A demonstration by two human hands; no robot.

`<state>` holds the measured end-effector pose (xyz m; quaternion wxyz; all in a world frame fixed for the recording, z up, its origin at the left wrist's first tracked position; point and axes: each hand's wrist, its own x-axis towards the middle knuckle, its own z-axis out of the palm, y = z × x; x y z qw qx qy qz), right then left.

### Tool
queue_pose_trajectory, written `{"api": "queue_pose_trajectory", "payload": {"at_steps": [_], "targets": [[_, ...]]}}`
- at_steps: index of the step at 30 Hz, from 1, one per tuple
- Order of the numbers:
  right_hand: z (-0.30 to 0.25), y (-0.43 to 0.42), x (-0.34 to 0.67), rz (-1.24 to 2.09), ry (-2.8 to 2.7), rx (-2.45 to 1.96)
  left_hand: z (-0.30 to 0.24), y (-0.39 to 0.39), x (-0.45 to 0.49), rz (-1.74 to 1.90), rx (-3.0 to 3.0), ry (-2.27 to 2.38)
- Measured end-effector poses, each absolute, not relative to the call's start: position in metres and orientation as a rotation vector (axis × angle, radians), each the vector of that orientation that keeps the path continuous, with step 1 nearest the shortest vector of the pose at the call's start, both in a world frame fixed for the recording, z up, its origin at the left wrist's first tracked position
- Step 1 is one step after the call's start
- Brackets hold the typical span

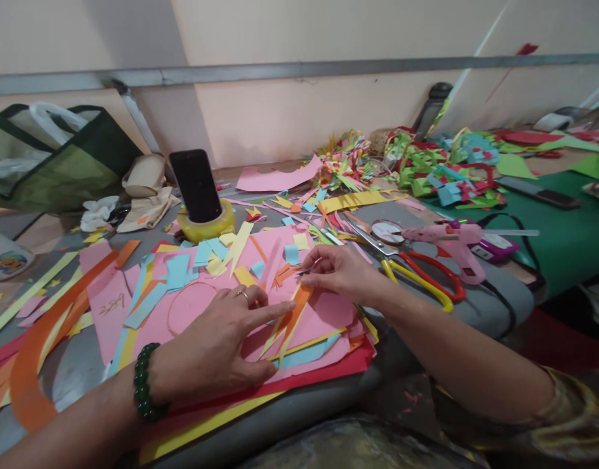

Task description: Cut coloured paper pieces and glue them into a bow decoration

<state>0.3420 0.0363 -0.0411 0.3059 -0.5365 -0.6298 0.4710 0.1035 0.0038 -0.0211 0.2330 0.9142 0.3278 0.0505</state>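
Observation:
My left hand (231,332), with a ring and a green bead bracelet (146,383), lies with fingers stretched over a stack of pink paper (191,303). Its index fingertip touches an orange paper strip (293,319) that runs slantwise beside narrow yellow strips. At the strip's upper end my right hand (336,270) is closed in a pinch; a small thin dark bit shows at its fingertips, too small to name. Cut pieces of light blue paper (178,272) and yellow paper (244,276) are scattered on the pink sheets just beyond my hands.
Red-and-yellow-handled scissors (416,267) and a pink glue gun (455,244) lie right of my right hand. A phone (196,185) stands in a yellow tape roll (221,225). Coloured paper heaps (426,159) lie at the back; a green bag (69,163) sits far left.

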Motion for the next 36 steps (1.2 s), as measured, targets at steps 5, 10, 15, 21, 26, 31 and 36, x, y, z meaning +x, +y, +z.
{"api": "queue_pose_trajectory", "payload": {"at_steps": [5, 10, 15, 21, 26, 31, 36], "targets": [[-0.0409, 0.0356, 0.3412, 1.163, -1.718, -1.47, -0.0201, 0.0018, 0.1053, 0.116, 2.53, 0.905], [-0.0405, 0.033, 0.3406, 1.067, -1.795, -1.506, -0.0205, 0.0009, 0.1057, 0.103, 2.57, 0.903], [-0.0455, 0.0329, 0.3424, 0.948, -1.871, -1.484, -0.0194, 0.0025, 0.1052, 0.107, 2.578, 0.899], [-0.048, 0.0332, 0.3432, 0.899, -1.898, -1.485, -0.0191, 0.0023, 0.1062, 0.114, 2.57, 0.892], [-0.0465, 0.0326, 0.3438, 0.935, -1.895, -1.486, -0.0201, 0.0024, 0.106, 0.132, 2.572, 0.892], [-0.0465, 0.0329, 0.3446, 0.929, -1.901, -1.485, -0.0195, 0.0025, 0.1059, 0.111, 2.572, 0.882], [-0.0451, 0.032, 0.3431, 0.906, -1.914, -1.498, -0.0175, 0.0017, 0.1068, 0.101, 2.59, 0.873]]}}
